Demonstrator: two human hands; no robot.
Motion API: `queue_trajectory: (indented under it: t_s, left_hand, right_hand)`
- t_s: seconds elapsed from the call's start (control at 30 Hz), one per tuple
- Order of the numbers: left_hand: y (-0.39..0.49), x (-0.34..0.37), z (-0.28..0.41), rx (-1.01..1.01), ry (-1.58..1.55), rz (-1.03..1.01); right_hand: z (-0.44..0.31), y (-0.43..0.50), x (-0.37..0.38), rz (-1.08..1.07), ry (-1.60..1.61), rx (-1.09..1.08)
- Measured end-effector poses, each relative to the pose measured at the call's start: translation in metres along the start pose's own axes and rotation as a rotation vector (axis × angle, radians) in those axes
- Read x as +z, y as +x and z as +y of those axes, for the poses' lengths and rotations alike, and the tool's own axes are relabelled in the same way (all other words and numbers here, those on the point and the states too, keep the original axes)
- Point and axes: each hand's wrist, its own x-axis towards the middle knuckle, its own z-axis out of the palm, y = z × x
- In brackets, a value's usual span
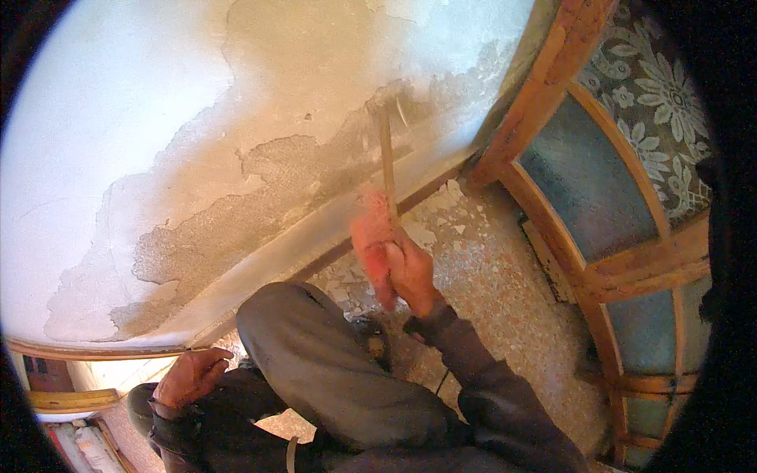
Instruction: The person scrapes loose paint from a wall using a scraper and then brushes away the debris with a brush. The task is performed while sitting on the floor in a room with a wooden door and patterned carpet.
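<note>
My right hand (408,266) grips the wooden handle (386,159) of a tool together with a reddish cloth or glove (374,242), blurred, whose kind I cannot tell. The tool's head, also blurred, is against or close to the lower part of the plastered wall (307,71). Around it the paint has come off in ragged patches, baring brown, rough plaster (195,242). My left hand (192,375), at the lower left by my knee, has its fingers loosely bent, and no object shows in it.
Flakes of paint and plaster (452,201) lie on the speckled floor (502,284) along the skirting (325,260). A wood-framed door with glass panes (585,177) and a floral lace curtain (662,94) stands at the right. My bent knee (284,307) is close to the wall.
</note>
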Motion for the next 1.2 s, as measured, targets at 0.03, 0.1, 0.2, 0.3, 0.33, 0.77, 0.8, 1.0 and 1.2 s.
queue_trajectory:
  t_s: [0.03, 0.1, 0.2, 0.3, 0.33, 0.77, 0.8, 1.0, 1.2]
  left_hand:
    - [-0.001, 0.0, 0.0, -0.011, 0.019, -0.001]
    - [0.0, -0.002, 0.002, -0.053, 0.07, -0.059]
    - [0.001, -0.003, 0.006, -0.036, 0.031, -0.053]
    - [0.002, -0.003, 0.008, -0.065, 0.047, -0.059]
    - [0.002, -0.002, 0.008, -0.029, 0.055, -0.041]
    - [0.001, 0.0, 0.002, 0.028, 0.031, -0.011]
    - [0.001, 0.0, 0.002, 0.036, 0.012, -0.008]
    - [0.001, -0.001, 0.002, -0.006, 0.05, -0.029]
    - [0.001, -0.001, 0.007, 0.07, 0.024, 0.011]
  right_hand:
    - [-0.001, -0.001, -0.001, 0.015, 0.014, -0.027]
    - [-0.004, -0.01, -0.009, 0.051, -0.001, -0.076]
    - [-0.01, -0.009, -0.013, 0.079, 0.021, -0.118]
    - [-0.011, 0.001, -0.008, 0.084, 0.114, -0.065]
    - [-0.01, 0.005, -0.005, 0.101, 0.109, -0.091]
    - [0.004, 0.009, 0.006, 0.125, 0.122, -0.066]
    - [0.002, 0.016, 0.009, 0.126, 0.11, -0.027]
    - [-0.013, 0.004, 0.001, 0.073, 0.076, 0.115]
    - [-0.016, 0.014, 0.008, 0.118, 0.126, -0.016]
